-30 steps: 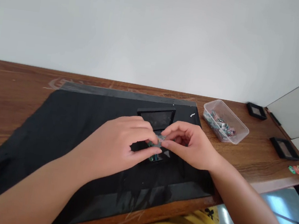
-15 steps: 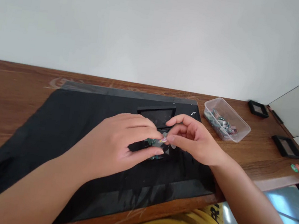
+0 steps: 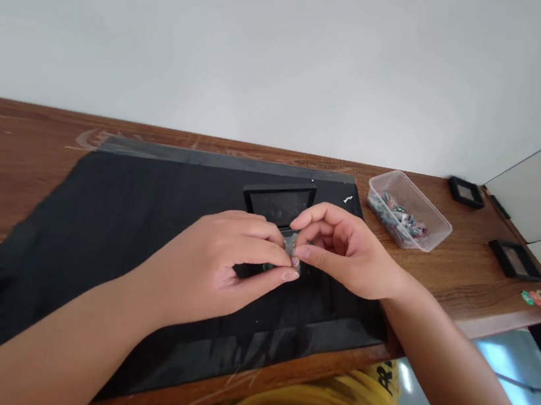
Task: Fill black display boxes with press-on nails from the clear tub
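Note:
My left hand (image 3: 226, 260) comes in from the left, with thumb and index finger closed on the edge of a small clear plastic piece (image 3: 296, 263) bearing a bit of coloured print. From the other side, my right hand (image 3: 343, 255) pinches the same piece between thumb and index finger, its other fingers curled. Its exact kind is too small to tell. Just behind my fingertips is a black frame (image 3: 279, 186) with a dark pane, its near part covered by my hands. Something green shows under my left fingers, mostly hidden.
A black mat (image 3: 149, 213) lies over the wooden table (image 3: 18, 149). To the right is a clear plastic tub (image 3: 431, 217) with several small packets. Two more black frames (image 3: 465, 200) and several round coloured stickers (image 3: 538, 297) lie at the far right. A white scrap (image 3: 347, 199) rests on the mat.
The fingertips of my left hand have closed onto the small plastic piece, which has turned in the pinch. My right hand has shifted slightly left. The view has tilted a little.

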`<state>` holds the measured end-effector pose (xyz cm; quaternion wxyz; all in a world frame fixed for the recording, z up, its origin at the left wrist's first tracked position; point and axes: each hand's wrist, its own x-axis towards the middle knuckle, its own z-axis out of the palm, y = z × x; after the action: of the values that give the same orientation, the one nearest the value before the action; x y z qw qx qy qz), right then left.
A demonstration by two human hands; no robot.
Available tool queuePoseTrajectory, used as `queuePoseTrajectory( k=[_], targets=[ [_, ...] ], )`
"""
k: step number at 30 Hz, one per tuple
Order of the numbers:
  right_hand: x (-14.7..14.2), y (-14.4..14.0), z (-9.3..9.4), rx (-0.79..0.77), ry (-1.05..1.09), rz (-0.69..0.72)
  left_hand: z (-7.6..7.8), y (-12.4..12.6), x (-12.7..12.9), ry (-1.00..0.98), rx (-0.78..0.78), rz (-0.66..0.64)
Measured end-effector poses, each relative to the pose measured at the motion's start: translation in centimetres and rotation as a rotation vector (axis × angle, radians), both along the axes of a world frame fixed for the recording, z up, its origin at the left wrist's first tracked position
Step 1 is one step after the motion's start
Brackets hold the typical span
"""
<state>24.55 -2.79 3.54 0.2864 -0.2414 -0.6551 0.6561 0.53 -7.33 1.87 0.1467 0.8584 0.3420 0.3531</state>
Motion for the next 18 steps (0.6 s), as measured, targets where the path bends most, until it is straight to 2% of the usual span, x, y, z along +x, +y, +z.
queuePoseTrajectory(
  k=[11,18],
  targets=[
    [0.2,-0.2,0.0,0.040,0.080,0.020,0.1,-0.5,0.9,-0.224,-0.178,-0.020],
    [0.1,0.2,-0.7,0.226,0.106,-0.049,1.0,-0.6,2.2,-0.409,-0.319,0.042]
  ],
)
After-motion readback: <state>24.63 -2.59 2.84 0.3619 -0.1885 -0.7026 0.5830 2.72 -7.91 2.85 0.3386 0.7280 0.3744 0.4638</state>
